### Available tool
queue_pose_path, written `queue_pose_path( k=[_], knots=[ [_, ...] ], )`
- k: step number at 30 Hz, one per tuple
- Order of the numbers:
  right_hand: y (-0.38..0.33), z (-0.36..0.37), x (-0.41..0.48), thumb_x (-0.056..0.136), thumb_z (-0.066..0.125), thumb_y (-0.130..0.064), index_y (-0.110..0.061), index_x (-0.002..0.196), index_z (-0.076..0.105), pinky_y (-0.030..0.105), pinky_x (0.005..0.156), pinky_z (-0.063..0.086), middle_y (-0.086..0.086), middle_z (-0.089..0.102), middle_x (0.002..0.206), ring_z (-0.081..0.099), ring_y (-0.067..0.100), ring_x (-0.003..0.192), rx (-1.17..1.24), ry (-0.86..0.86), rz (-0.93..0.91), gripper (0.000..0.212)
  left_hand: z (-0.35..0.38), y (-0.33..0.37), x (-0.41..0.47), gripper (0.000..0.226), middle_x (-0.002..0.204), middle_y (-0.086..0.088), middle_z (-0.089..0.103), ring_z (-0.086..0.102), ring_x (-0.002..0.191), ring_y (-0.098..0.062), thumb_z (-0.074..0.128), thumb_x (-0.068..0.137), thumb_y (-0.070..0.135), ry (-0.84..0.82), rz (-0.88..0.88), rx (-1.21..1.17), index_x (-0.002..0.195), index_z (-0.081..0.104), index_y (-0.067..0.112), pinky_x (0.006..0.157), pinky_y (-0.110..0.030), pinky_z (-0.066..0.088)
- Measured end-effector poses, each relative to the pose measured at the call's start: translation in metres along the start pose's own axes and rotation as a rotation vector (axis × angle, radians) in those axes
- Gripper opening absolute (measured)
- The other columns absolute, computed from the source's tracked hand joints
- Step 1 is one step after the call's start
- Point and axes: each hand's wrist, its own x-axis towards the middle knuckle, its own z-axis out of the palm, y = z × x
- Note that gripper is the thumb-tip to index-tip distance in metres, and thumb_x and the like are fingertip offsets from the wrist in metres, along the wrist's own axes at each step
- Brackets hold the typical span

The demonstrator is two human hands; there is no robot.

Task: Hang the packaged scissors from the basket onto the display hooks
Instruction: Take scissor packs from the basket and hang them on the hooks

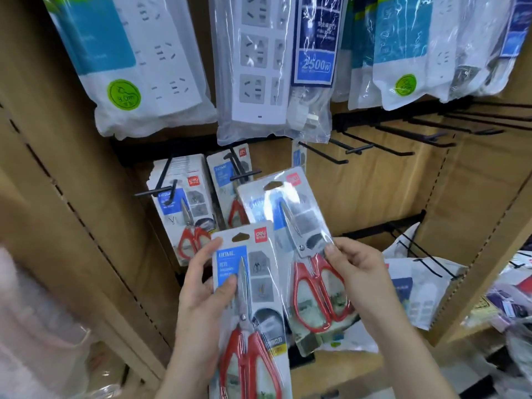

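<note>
We find two packaged scissors in hand, one to each grip. The left grip (201,295) is clamped on the near pack (259,283) at lower centre, thumb on its blue front panel and fingers behind its left edge. The right grip (362,272) is clamped on the far pack (302,226) at centre, thumb on the front beside the scissor pivot and fingers behind the right edge. The far pack tilts with its top to the left, and its hang hole (273,185) is just beside the tip of a loaded hook (244,175), not on it. The near pack overlaps the far pack's lower left corner.

Each pack carries a red "deli" logo (260,235) at top right and a blue panel that appears to read "HOME". The finer print is illegible. The scissor handles are red.

At middle left, two hooks bear matching hung packs (184,203). The left one holds a stack we cannot count. Bagged power strips (253,67) hang along the top of the frame, one marked "2500W" (316,64). More black display hooks (359,148) extend at upper right.
</note>
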Motion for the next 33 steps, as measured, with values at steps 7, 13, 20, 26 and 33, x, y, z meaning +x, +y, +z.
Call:
queue_pose_path(
  k=[7, 13, 20, 26, 33],
  knots=[
    [-0.007, 0.027, 0.009, 0.099, 0.056, -0.012, -0.017, 0.094, 0.076, 0.05, 0.085, 0.055, 0.01, 0.077, 0.085, 0.071, 0.03, 0.083, -0.025, -0.044, -0.007, 0.021, -0.004, 0.011, -0.004, 0.05, 0.11, -0.014, 0.073, 0.069, 0.103, -0.036, 0.059, 0.077, 0.008, 0.007, 0.021, -0.004, 0.12, 0.06, 0.034, 0.085, -0.055, 0.055],
    [-0.009, 0.036, 0.003, 0.099, 0.056, -0.014, -0.019, 0.094, 0.075, 0.046, 0.083, 0.058, 0.002, 0.077, 0.084, 0.073, 0.024, 0.082, -0.098, -0.062, -0.064, 0.02, -0.006, 0.011, -0.009, 0.051, 0.102, -0.017, 0.074, 0.071, 0.097, -0.034, 0.058, 0.079, 0.002, 0.003, 0.06, 0.032, 0.123, 0.059, 0.029, 0.079, -0.049, 0.06],
    [-0.007, 0.052, -0.011, 0.099, 0.057, -0.018, -0.023, 0.084, 0.075, 0.048, 0.083, 0.057, -0.001, 0.077, 0.081, 0.071, 0.026, 0.084, -0.094, 0.031, -0.083, 0.023, -0.013, 0.015, -0.012, 0.048, 0.102, -0.013, 0.075, 0.073, 0.095, -0.027, 0.055, 0.089, -0.002, -0.023, 0.041, 0.083, 0.123, 0.058, 0.031, 0.064, -0.033, 0.061],
    [-0.005, 0.059, -0.023, 0.099, 0.056, -0.016, -0.022, 0.082, 0.076, 0.037, 0.076, 0.055, 0.001, 0.077, 0.083, 0.072, 0.022, 0.083, -0.004, 0.066, -0.02, 0.028, -0.02, 0.022, -0.013, 0.045, 0.112, -0.007, 0.073, 0.068, 0.108, -0.028, 0.061, 0.085, 0.009, -0.083, 0.054, 0.19, 0.119, 0.062, 0.038, 0.088, -0.049, 0.057],
    [-0.012, 0.067, -0.026, 0.099, 0.055, -0.018, -0.016, 0.079, 0.074, 0.039, 0.065, 0.042, 0.02, 0.072, 0.082, 0.056, 0.025, 0.069, 0.017, 0.051, 0.043, 0.028, -0.024, 0.035, -0.019, 0.047, 0.112, -0.01, 0.073, 0.069, 0.106, -0.03, 0.063, 0.083, 0.008, -0.225, 0.054, 0.244, 0.118, 0.064, 0.038, 0.092, -0.051, 0.054]
  ],
)
